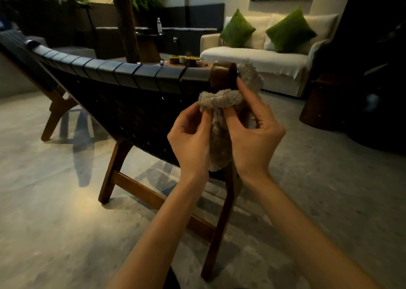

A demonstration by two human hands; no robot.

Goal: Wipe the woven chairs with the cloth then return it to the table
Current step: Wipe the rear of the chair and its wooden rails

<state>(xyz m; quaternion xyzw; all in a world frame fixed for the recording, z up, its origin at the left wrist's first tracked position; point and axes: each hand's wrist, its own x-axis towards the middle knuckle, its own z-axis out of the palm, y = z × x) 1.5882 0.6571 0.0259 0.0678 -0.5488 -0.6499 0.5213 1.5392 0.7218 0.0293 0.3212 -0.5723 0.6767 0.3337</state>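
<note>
Cloth: a fluffy grey-beige pile cloth (222, 122) sits bunched between your two hands just right of centre, one end draped up behind the rounded dark-brown wooden post (224, 74) at the chair's top corner.
Left hand (190, 139): fingers together, pinching the cloth's lower fold.
Right hand (252, 133): thumb and fingers clamped on the cloth at the post.
Chair: a low lounge chair with a black woven-strap back and brown wooden legs (123, 95) stretches from the post toward 9 o'clock.
Step, as I judge it: wiping the post and top rail.
Doing it well: wrap the cloth round the post, pull it taut, then draw it along the straps with flat pressure so the pile reaches the gaps.
Table: a low wooden table bearing small bowls (186, 61) lies at 12 o'clock, beyond the rail.
Count: one cloth, one chair clearly seen, two hands, two green cushions (237, 29) on one cream sofa (263, 58) at 1 o'clock, one clear bottle (159, 26).
</note>
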